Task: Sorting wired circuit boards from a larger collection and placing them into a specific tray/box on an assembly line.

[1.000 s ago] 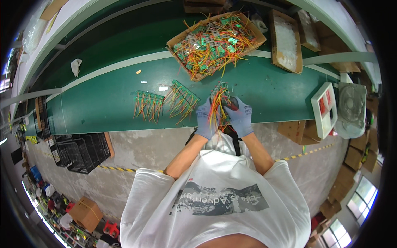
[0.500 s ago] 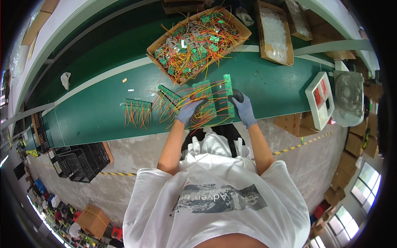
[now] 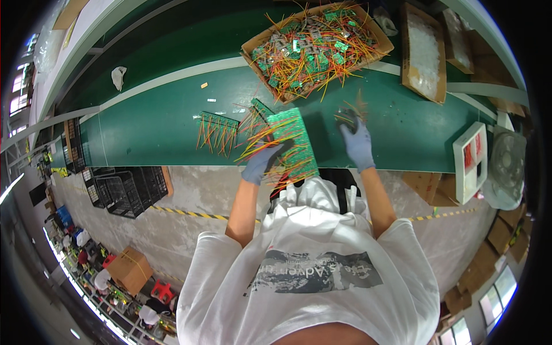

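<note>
My gloved left hand is closed on the lower left side of a green circuit board panel. Red and yellow wires stick out of the panel to the left, across the fingers. To the right, apart from the panel, my gloved right hand is raised over the bench with its dark fingertips drawn together. A blurred piece with thin orange wires shows at those fingertips; its exact shape is smeared. A wired green board strip lies left of my left hand, and another strip lies partly behind the panel.
A cardboard box heaped with small wired boards stands at the back of the green bench. Farther right are a box of clear plastic pieces and a white tray with red parts. Black crates stand below at left.
My right hand has moved away from the panel, and the upright green strip formerly beside it no longer shows there. The panel now sits tilted in my left hand. The whole view has shifted.
</note>
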A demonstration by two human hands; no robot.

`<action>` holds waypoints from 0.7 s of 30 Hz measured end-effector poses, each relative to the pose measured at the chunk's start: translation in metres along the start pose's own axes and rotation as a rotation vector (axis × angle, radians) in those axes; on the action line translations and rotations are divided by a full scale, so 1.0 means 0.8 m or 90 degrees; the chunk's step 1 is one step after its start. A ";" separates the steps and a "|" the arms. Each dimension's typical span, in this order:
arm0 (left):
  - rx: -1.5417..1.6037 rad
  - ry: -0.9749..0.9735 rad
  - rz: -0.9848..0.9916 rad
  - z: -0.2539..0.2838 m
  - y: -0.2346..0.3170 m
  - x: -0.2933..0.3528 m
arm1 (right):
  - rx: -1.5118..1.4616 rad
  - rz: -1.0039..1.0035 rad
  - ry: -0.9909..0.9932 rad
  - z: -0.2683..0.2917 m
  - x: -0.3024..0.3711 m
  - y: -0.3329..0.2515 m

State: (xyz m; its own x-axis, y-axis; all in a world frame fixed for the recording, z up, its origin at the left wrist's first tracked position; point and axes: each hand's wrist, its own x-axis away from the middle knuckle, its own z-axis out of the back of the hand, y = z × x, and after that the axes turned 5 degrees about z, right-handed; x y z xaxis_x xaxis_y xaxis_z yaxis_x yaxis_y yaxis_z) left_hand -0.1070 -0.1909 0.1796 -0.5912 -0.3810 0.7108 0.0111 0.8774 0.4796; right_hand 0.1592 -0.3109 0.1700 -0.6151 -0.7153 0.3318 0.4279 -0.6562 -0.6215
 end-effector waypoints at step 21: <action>-0.332 -0.087 -0.167 -0.035 -0.029 -0.014 | -0.230 0.163 -0.135 0.020 0.070 -0.061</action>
State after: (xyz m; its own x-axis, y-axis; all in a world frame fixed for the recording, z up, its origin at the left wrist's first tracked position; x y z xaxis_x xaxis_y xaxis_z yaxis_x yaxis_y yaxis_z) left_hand -0.0782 -0.2152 0.1748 -0.7258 -0.4938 0.4789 0.2252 0.4872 0.8437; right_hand 0.1143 -0.3226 0.2305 -0.3556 -0.9008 0.2493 0.2676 -0.3537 -0.8963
